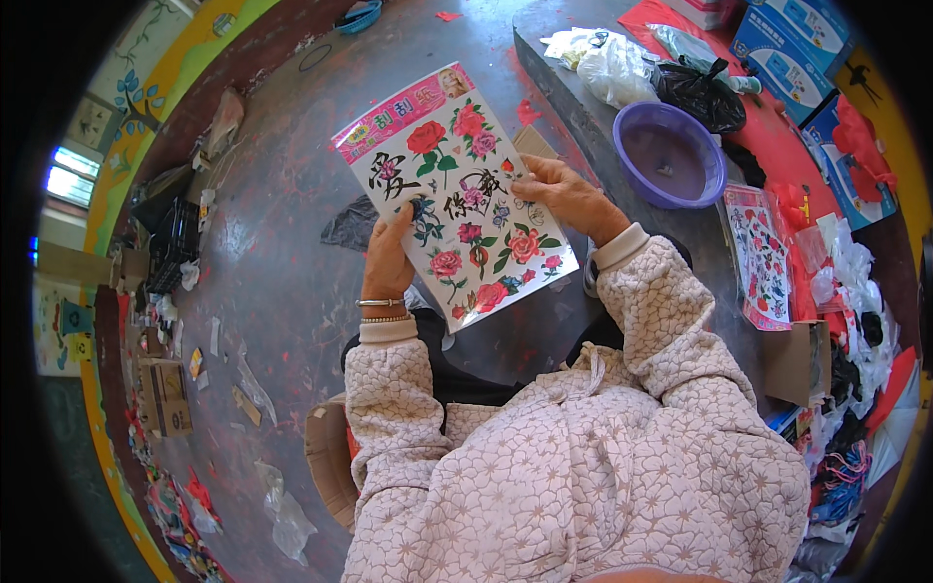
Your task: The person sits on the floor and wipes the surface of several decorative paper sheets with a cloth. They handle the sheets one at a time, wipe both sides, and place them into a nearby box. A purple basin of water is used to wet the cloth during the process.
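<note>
A sheet of rose stickers (466, 211) is held up in front of me, tilted, in what looks like a clear sleeve. It has a pink printed header and bears writing among red and pink roses. My left hand (390, 251) pinches its left edge, thumb on the front; a bracelet circles that wrist. On the opposite edge, my right hand (565, 191) grips the sheet with the thumb on its face. The fingers behind the sheet are hidden. Similar sticker sheets (762, 255) lie to the right on the raised ledge.
A purple basin (670, 154) of cloudy water stands on the ledge at right, near white plastic bags (616, 69), a black bag (696, 95) and blue boxes (791, 51). Cardboard boxes (166, 397) and plastic scraps (284, 510) lie on the floor to the left.
</note>
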